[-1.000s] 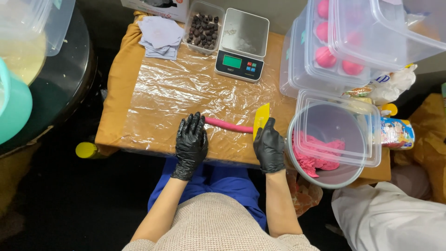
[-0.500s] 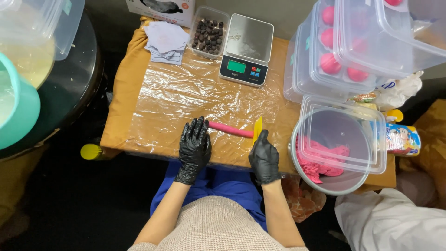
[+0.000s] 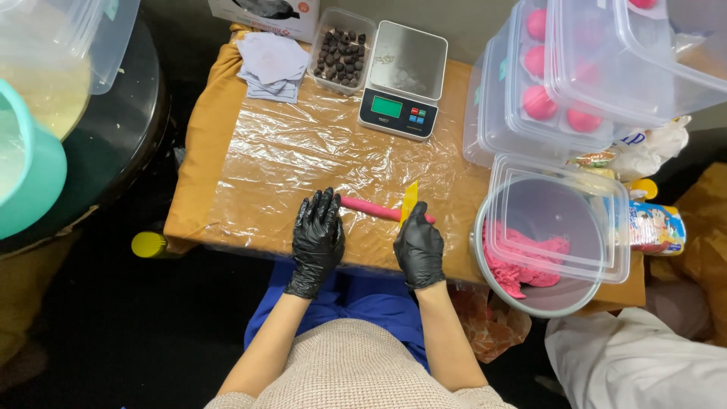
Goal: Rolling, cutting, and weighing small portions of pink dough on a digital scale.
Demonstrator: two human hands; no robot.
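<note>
L hand (image 3: 316, 236) fingers spread flat on pink dough roll (image 3: 369, 207); R hand (image 3: 419, 246) pinching yellow scraper (image 3: 409, 201). Dough prob. soft, light, sticky; hold w/ flat palm.

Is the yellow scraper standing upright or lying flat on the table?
Upright. The right hand holds the yellow scraper on edge across the pink dough roll; only its thin side shows.

Pink dough roll (image 3: 369, 207), yellow scraper (image 3: 409, 201), blk gloves, green scale display (image 3: 386, 107).

Single head-worn view, looking steeply down, fairly near, onto plastic-covered table (image 3: 250, 167), lap below
</note>
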